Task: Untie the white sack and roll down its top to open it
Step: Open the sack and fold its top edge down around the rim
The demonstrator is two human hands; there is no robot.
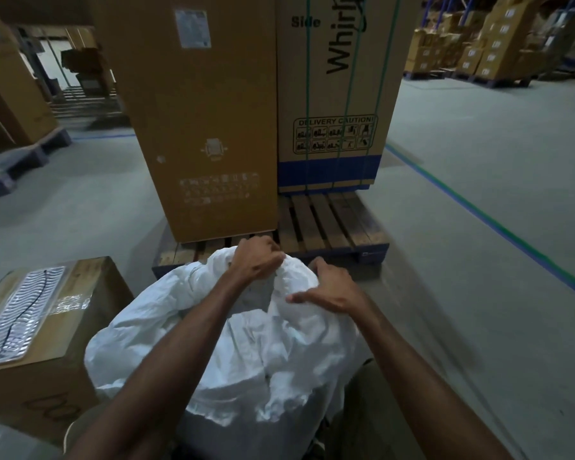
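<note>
A large crumpled white sack point(239, 346) stands on the floor right in front of me, filling the lower middle of the view. My left hand point(258, 258) is clenched around the bunched fabric at the sack's far top edge. Just to its right, my right hand point(329, 287) presses on the gathered top, its fingers curled into the cloth and thumb pointing left. Any knot or tie is hidden under the hands and folds.
A wooden pallet point(326, 224) just beyond the sack carries two tall cardboard appliance boxes point(206, 127). A lower taped carton point(44, 330) sits at my left. Grey concrete floor with a green and blue line point(498, 224) spreads to the right; stacked boxes stand far back.
</note>
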